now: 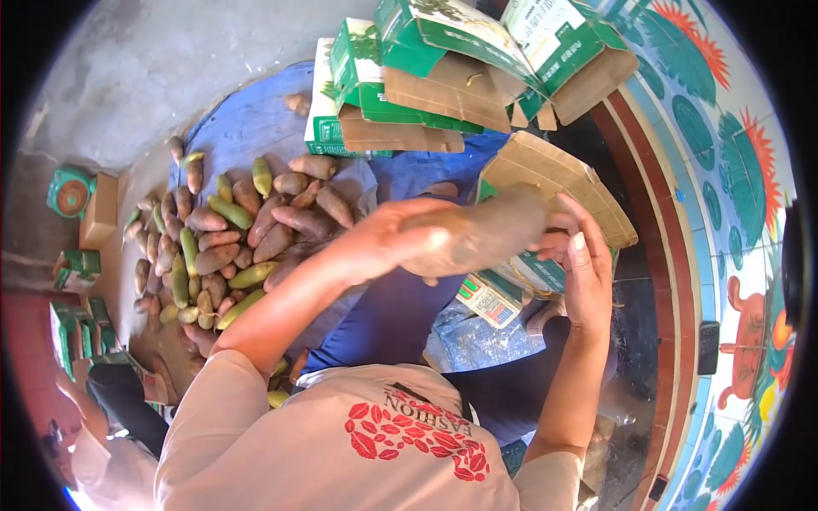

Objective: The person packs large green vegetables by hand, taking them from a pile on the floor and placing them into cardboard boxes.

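A big brown, elongated tuber (pixel 503 226) lies sideways in front of my chest, blurred by motion. Its left end is in my left hand (pixel 405 238), with the fingers wrapped round it. My right hand (pixel 584 268) is at the tuber's other end, palm turned toward it, thumb and fingers apart. Just beyond and below the hands stands an open green-and-brown carton (pixel 579 175). Between my knees, a scale's display panel (pixel 487 302) shows beside the carton. To the left spreads a heap of reddish-brown tubers (pixel 277 243) mixed with long green-yellow ones (pixel 230 211).
Several green-and-white cartons (pixel 469 43) are stacked beyond the heap. A blue sheet (pixel 247 115) lies under the produce. On the right runs a tiled, painted wall (pixel 724 187). Another person's sleeve (pixel 111 468) shows at lower left, and a green dial scale (pixel 70 194) stands farther up.
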The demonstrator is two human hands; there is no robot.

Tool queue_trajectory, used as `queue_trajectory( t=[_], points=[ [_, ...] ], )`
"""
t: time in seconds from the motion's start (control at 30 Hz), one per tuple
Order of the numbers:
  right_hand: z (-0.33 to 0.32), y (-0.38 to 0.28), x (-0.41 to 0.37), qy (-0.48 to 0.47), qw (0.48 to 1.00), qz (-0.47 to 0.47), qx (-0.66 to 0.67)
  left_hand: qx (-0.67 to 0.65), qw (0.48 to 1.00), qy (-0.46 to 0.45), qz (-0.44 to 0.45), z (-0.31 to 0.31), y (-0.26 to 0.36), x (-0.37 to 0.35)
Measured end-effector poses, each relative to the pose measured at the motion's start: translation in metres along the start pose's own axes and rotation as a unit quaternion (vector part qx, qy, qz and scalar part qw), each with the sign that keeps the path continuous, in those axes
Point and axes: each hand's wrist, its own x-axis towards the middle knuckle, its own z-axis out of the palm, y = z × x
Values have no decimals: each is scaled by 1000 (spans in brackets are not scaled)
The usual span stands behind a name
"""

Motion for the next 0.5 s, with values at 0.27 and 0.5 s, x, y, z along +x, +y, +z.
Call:
queue_trajectory(
  t=[0.27, 0.5],
  points=[
    [-58, 14, -27, 2, 995, 79, 68, 63, 994, -84, 17, 56, -8, 48],
    [-80, 11, -11, 16, 999, 22, 35, 5, 1000, 10, 19, 50, 6, 53]
  ],
)
